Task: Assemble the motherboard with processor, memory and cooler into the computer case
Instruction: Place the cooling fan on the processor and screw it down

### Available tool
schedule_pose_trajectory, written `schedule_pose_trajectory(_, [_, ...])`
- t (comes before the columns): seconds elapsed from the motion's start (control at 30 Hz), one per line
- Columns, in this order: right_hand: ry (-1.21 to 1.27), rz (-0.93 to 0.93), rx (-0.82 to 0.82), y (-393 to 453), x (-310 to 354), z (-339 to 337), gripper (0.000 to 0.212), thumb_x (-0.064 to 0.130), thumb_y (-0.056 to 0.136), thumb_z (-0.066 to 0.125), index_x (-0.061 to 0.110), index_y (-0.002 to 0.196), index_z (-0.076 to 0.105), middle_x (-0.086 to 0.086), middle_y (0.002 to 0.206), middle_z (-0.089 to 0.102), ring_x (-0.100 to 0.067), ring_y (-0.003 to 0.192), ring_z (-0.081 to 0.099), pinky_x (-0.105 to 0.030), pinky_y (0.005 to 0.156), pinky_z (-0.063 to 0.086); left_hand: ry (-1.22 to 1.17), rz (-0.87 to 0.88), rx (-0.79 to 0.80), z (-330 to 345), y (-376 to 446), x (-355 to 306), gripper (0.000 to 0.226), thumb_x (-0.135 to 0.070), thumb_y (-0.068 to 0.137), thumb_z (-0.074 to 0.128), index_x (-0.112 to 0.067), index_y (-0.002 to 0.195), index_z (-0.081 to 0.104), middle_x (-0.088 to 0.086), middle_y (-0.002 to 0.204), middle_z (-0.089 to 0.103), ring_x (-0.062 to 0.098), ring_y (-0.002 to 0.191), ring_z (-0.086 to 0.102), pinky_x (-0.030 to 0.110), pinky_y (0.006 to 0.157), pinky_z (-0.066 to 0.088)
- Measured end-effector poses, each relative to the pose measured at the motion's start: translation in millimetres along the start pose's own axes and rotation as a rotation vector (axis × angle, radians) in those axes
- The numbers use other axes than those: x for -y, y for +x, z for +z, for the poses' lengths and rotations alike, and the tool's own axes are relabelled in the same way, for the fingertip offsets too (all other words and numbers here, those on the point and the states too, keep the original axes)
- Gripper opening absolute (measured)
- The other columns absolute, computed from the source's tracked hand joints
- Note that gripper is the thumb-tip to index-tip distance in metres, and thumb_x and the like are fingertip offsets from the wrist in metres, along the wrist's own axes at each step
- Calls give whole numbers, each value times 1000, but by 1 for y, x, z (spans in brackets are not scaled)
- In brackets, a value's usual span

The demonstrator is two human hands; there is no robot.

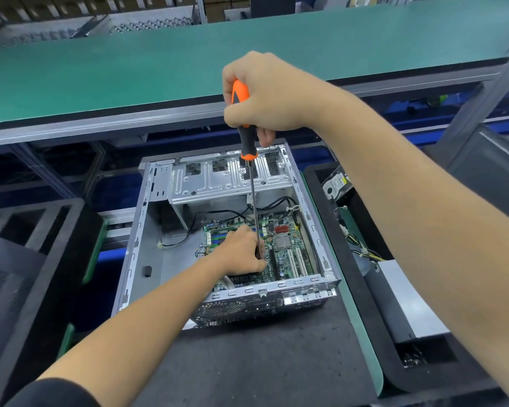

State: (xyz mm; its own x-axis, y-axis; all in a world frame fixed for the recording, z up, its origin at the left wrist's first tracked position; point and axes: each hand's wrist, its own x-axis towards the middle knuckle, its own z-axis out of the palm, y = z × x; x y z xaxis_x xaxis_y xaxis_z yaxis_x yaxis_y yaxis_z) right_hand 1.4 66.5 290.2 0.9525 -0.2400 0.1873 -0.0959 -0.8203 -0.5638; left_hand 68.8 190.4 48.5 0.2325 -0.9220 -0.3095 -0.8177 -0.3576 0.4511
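The right hand (265, 95) is clenched around the orange-and-black rubbery handle of a long screwdriver (249, 160), whose thin steel shaft runs almost straight down into the open computer case (147, 230), a boxy shell of bare stamped sheet metal. Inside lies the green motherboard (288, 254), studded with 2 pale slots and a small finned heatsink. The left hand (241, 254) rests on the board with fingers curled at the shaft's lower end, probably steadying the tip. The case sits on dark foam padding (247, 362).
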Motion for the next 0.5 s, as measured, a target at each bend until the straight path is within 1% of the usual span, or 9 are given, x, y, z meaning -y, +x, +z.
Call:
schedule_pose_trajectory(0.1, [-1, 6, 10, 0, 0, 0, 8, 18, 79, 60, 14, 83, 54, 4, 52, 61, -18, 44, 66, -24, 42, 52, -29, -15, -9, 0, 2, -1, 14, -28, 76, 69, -28, 68, 58, 6, 110, 48, 21, 112, 40, 43, 104, 33])
schedule_pose_trajectory(0.17, [-6, 11, 37, -1, 0, -2, 7, 18, 79, 60, 16, 82, 54, 1, 60, 65, -18, 45, 67, -24, 43, 52, -47, -14, -16, 1, 4, 0, 16, -27, 76, 71, -27, 65, 59, 5, 106, 53, 19, 112, 39, 45, 105, 30])
schedule_pose_trajectory(0.23, [-3, 20, 72, -1, 1, -6, 6, 17, 80, 61, 17, 82, 54, -4, 68, 68, -19, 47, 68, -22, 43, 50, -82, -7, -21, 2, 5, 1, 17, -27, 76, 73, -21, 64, 63, 4, 99, 58, 17, 110, 40, 46, 106, 29])
schedule_pose_trajectory(0.3, [-5, 26, 93, -1, 2, -8, 6, 16, 81, 61, 16, 83, 55, -7, 70, 69, -20, 48, 69, -23, 44, 51, -166, 6, -10, 1, 5, 3, 21, -26, 76, 76, -11, 64, 67, 4, 91, 64, 18, 105, 49, 49, 104, 33])
schedule_pose_trajectory(0.37, [5, 23, 114, -2, 3, -10, 6, 14, 81, 61, 16, 82, 56, -8, 72, 69, -22, 50, 69, -25, 46, 54, -244, 18, -1, 1, 6, 4, 26, -25, 74, 78, -3, 66, 67, 7, 84, 68, 22, 94, 60, 51, 101, 38])
schedule_pose_trajectory(0.43, [21, 20, 142, -4, 3, -13, 6, 12, 81, 61, 16, 80, 57, -8, 74, 67, -23, 52, 69, -27, 48, 55, -250, 17, -6, 1, 7, 4, 28, -27, 74, 79, -1, 68, 68, 8, 81, 69, 24, 89, 62, 51, 98, 40])
schedule_pose_trajectory(0.5, [40, 23, 167, -6, 4, -15, 4, 10, 80, 61, 13, 81, 59, -8, 75, 67, -22, 53, 69, -27, 49, 55, -215, 1, -2, 3, 9, 5, 33, -33, 75, 78, -1, 73, 69, 10, 86, 67, 26, 92, 60, 48, 98, 41])
